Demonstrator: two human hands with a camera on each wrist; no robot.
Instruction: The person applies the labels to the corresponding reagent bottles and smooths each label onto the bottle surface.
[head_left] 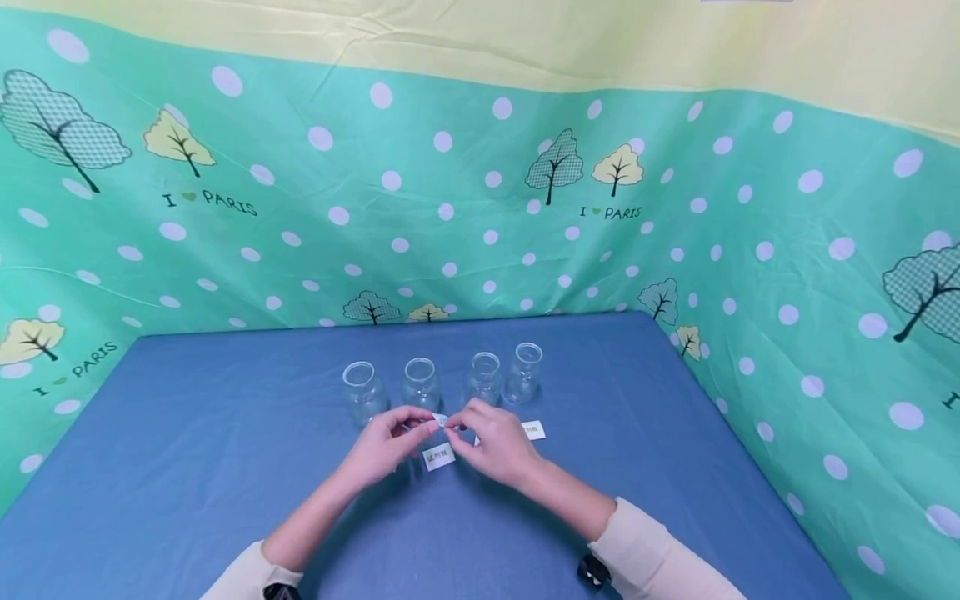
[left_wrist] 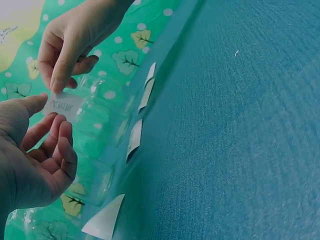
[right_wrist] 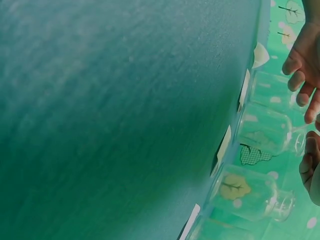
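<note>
A small white paper label (head_left: 441, 420) with handwriting is held up between both hands. My left hand (head_left: 392, 440) pinches one side of it between thumb and fingertips. On the opposite side, my right hand (head_left: 491, 442) pinches it too, clearest in the left wrist view, where the held label (left_wrist: 64, 106) shows dark characters. Below the hands lies another written label (head_left: 438, 456) on the table. Beside the right hand is a further label (head_left: 533, 430), partly covered. Just behind the hands stand several clear glass jars (head_left: 422, 382), lidless, their lower parts partly hidden.
A blue cloth (head_left: 225, 467) covers the table. More white paper pieces lie in a row before the jars, one with a raised, curled corner (left_wrist: 106, 219). Behind and to the right hangs a green dotted curtain (head_left: 450, 192) printed with trees.
</note>
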